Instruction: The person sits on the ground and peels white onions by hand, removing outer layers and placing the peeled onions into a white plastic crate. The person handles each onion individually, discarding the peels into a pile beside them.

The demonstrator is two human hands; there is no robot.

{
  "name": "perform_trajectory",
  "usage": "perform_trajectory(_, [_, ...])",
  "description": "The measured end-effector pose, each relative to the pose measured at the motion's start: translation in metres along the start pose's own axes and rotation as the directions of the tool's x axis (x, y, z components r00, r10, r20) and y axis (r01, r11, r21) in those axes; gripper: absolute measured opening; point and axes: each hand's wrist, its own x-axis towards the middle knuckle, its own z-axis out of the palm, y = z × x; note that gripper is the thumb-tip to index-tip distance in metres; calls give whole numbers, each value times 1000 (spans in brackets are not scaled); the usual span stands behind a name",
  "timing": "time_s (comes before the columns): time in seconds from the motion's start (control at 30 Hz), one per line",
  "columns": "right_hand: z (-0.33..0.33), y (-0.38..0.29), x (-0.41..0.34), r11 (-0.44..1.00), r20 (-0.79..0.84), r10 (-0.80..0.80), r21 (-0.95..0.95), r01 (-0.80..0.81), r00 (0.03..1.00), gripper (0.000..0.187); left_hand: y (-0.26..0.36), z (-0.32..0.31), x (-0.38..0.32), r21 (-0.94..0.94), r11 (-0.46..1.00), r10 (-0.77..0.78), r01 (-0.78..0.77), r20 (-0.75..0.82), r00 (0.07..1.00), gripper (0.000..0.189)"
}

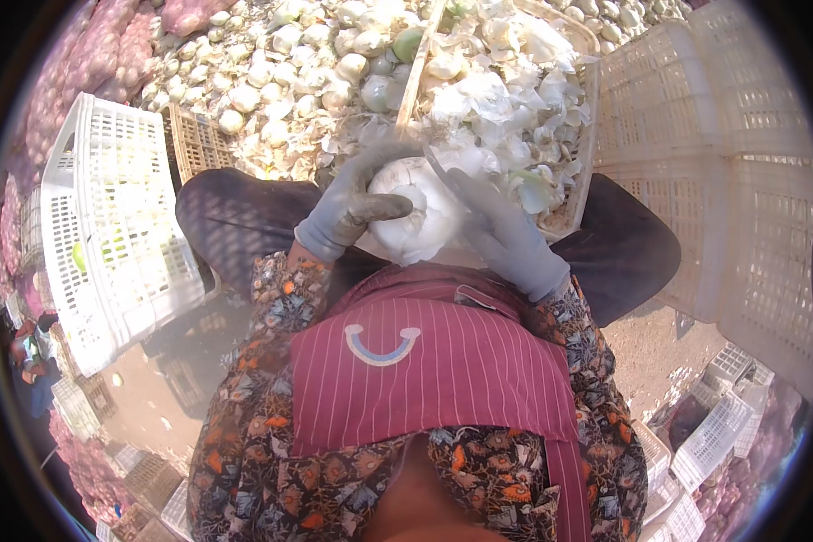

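Note:
A large white onion (417, 210) with loose papery skin is held above my lap. My left hand (352, 203), in a grey-coated glove, grips its left side with the thumb across the front. At the onion's right side is my right hand (501, 223), also gloved and blurred; a thin knife blade (437, 166) seems to rise beside its fingers, and the handle is hidden. Just beyond my hands, onion skins (488, 101) fill a plastic crate (586, 149). A pile of white onions (271, 88) spreads to the left of it.
A white plastic crate (125, 237) with pale contents stands at my left, a brown crate (200, 139) behind it. Tall stacked crates (711, 169) rise at my right. Pink mesh sacks (88, 61) lie at the upper left. A person (34, 359) is at the far left edge.

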Motion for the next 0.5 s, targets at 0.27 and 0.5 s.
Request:
perform_trajectory(0.27, [-21, 2, -12, 816, -52, 438, 443, -372, 898, 69, 3, 0, -4, -113, 992, -53, 54, 12, 999, 89])
perform_trajectory(0.5, [-1, -10, -10, 990, 56, -10, -142, 18, 998, 74, -3, 1, 2, -54, 997, -56, 56, 15, 998, 82])
